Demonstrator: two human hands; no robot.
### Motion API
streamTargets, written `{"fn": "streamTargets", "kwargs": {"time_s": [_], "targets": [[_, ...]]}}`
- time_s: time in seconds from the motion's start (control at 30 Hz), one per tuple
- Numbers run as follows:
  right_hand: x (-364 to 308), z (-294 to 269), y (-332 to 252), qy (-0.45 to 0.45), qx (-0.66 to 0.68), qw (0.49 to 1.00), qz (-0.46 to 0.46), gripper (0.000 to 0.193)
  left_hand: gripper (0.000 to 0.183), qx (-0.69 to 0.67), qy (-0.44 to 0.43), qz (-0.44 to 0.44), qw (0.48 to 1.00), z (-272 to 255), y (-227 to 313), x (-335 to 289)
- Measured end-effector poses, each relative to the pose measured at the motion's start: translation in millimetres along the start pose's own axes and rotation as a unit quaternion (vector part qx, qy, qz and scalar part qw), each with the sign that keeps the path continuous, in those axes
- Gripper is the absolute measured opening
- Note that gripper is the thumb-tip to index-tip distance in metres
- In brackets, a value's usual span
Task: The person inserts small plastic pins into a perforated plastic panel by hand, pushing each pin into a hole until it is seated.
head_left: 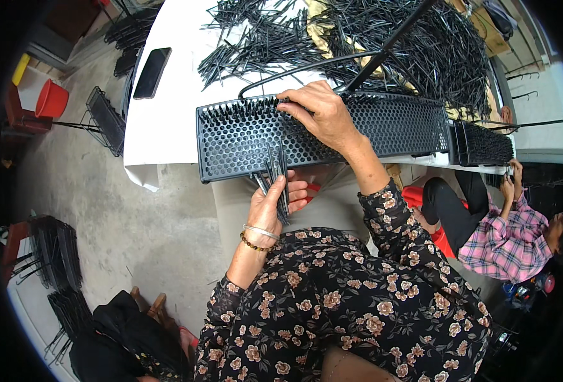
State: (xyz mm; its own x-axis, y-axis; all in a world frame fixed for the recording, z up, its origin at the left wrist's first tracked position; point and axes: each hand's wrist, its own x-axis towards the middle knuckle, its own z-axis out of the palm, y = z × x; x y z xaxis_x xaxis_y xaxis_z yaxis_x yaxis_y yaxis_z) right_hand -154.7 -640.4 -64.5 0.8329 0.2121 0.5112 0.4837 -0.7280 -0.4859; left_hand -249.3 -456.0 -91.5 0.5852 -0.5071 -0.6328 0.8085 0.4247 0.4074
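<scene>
Strips, several, occupy left hand; right hand overlies one panel.

Grey concrete floor, patchy with darker stains. Worktop under white cover, loose corner drooping past edge at left. Red bucket near dark-red furniture, left. Pale wall at right. Light bright on white cover, dimmer toward room's edges.

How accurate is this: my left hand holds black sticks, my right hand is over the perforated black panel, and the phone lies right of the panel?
One slip: in the head view, the phone lies left of the perforated black panel. The left hand does hold black sticks, and the right hand is over the panel.
</scene>
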Motion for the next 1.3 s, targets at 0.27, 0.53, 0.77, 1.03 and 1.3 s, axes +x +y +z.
{"fn": "streamTargets", "kwargs": {"time_s": [0.27, 0.53, 0.77, 1.03, 1.3], "targets": [[-4, 8, -3, 0.007, 0.068, 0.995, 0.068, 0.015, 0.033, 0.006, -0.01, 0.006, 1.0, 1, 0, -1], [-8, 12, -4, 0.006, 0.1, 0.99, 0.097, 0.015, 0.033, 0.014, 0.003, 0.003, 1.0, 0, 1, -1], [-9, 15, -3, 0.026, 0.088, 0.994, 0.053, 0.015, 0.033, 0.018, -0.027, 0.01, 0.999, 2, -1, -1], [-8, 3, -14, 0.025, 0.06, 0.996, 0.053, 0.015, 0.032, 0.064, -0.024, 0.033, 0.997, 2, -1, -2], [-42, -11, -42, -0.108, 0.355, 0.846, 0.384, 0.029, 0.034, 0.071, -0.072, 0.044, 0.994, 11, 2, -5]]}}
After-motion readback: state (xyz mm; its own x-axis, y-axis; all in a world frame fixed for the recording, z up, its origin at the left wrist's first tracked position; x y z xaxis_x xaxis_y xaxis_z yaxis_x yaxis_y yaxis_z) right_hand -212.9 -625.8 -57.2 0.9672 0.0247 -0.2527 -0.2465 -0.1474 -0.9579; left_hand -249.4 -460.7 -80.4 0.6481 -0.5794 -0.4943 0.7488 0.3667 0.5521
